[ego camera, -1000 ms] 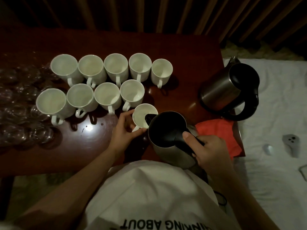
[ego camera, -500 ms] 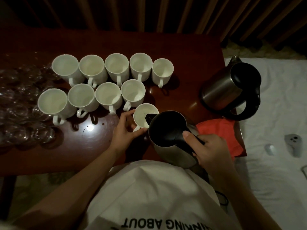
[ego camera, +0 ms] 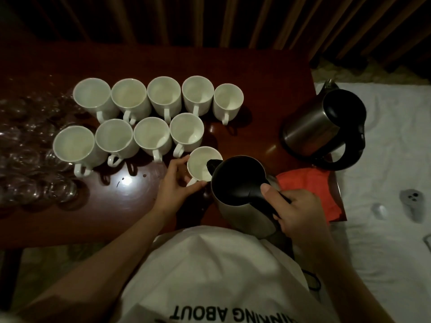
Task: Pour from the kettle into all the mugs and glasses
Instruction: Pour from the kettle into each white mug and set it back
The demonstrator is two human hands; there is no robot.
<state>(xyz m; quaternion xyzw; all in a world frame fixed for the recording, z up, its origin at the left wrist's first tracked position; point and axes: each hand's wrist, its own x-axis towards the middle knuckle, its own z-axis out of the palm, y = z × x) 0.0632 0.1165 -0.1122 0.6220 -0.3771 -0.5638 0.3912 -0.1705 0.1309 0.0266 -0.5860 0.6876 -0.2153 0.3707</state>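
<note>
My right hand (ego camera: 299,210) grips the black handle of a steel kettle (ego camera: 238,183) tilted to the left, its spout over a white mug (ego camera: 198,166). My left hand (ego camera: 177,185) holds that mug at its near side, fingers curled round it. Several more white mugs (ego camera: 151,115) stand in two rows on the dark red table (ego camera: 256,73). Several clear glasses (ego camera: 30,159) crowd the table's left end, dim and hard to separate.
A second steel kettle (ego camera: 324,129) with a black handle stands at the table's right edge. An orange cloth (ego camera: 307,187) lies beside my right hand. On the white bedding (ego camera: 384,241) to the right lie a grey controller (ego camera: 411,201) and a small white object (ego camera: 379,210).
Both hands, the kettle and the held mug stay where they were; the view has shifted only slightly.
</note>
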